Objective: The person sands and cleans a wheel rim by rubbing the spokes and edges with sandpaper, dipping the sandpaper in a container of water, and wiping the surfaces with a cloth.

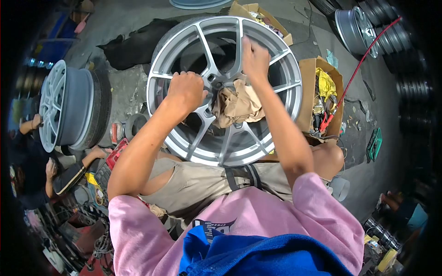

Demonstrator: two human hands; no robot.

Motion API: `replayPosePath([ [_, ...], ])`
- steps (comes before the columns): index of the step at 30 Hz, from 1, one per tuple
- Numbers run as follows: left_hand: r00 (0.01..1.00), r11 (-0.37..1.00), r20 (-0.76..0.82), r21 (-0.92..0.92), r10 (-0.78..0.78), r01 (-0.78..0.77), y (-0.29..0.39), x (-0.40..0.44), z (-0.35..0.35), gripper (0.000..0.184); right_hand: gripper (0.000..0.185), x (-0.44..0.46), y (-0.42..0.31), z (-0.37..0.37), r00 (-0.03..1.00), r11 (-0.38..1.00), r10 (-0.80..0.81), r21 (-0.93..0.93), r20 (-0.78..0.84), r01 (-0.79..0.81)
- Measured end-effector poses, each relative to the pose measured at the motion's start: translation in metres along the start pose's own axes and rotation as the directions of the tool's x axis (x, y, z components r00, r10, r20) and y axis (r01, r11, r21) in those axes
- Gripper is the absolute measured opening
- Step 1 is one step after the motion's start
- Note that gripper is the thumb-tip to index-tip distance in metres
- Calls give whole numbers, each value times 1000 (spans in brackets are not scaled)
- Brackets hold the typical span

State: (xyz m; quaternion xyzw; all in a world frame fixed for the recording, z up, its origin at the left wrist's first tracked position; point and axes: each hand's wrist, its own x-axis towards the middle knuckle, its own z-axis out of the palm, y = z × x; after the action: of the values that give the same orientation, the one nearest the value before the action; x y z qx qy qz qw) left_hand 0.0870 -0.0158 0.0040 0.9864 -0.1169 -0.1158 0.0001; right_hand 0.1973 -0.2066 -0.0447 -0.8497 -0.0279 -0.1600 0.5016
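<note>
A silver alloy wheel (224, 151) with split spokes lies face up in front of my lap, with what looks like a dark tyre beneath it. My left hand (186, 90) is closed over the spokes left of the hub, knuckles up. Against the upper right spoke, my right hand (256, 59) is curled into a fist; whatever its fingers hold is hidden. A crumpled beige cloth (239, 105) lies over the hub and the spokes below it, between my two forearms.
To the right, an open cardboard box (306, 99) holds a yellow cloth and tools; another carton (281, 30) stands behind the wheel. A red hose (366, 55) crosses the right side. At left, another wheel (69, 106) stands upright beside a person's hand (34, 122).
</note>
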Motion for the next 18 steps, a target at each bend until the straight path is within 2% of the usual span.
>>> replayPosePath([
  [2,1000,999,-13,33,-4,5,1,0,2,46,40,36,-2,7,993,995,29,-98,114,-18],
  [6,1000,1000,-10,-17,-17,17,0,0,-7,45,37,9,2,-2,994,996,-55,-69,97,62],
  [8,1000,1000,-4,-11,-19,19,0,-1,-7,45,32,-42,2,-17,993,993,-106,62,43,103],
  [9,1000,1000,3,-11,-17,17,1,0,-8,45,32,-46,7,-13,994,993,-99,62,45,97],
  [11,1000,1000,26,17,-3,2,5,0,-12,44,36,-54,16,-5,935,943,-330,3,-130,334],
  [15,999,999,-37,21,34,-33,17,2,-7,42,31,6,-10,1,967,967,-253,9,-40,254],
  [17,993,998,-116,69,8,0,33,2,-7,41,35,23,-16,5,994,990,-102,-90,44,105],
  [18,993,997,-119,72,7,2,40,-1,-8,41,35,18,-14,4,994,990,-105,-87,42,109],
])
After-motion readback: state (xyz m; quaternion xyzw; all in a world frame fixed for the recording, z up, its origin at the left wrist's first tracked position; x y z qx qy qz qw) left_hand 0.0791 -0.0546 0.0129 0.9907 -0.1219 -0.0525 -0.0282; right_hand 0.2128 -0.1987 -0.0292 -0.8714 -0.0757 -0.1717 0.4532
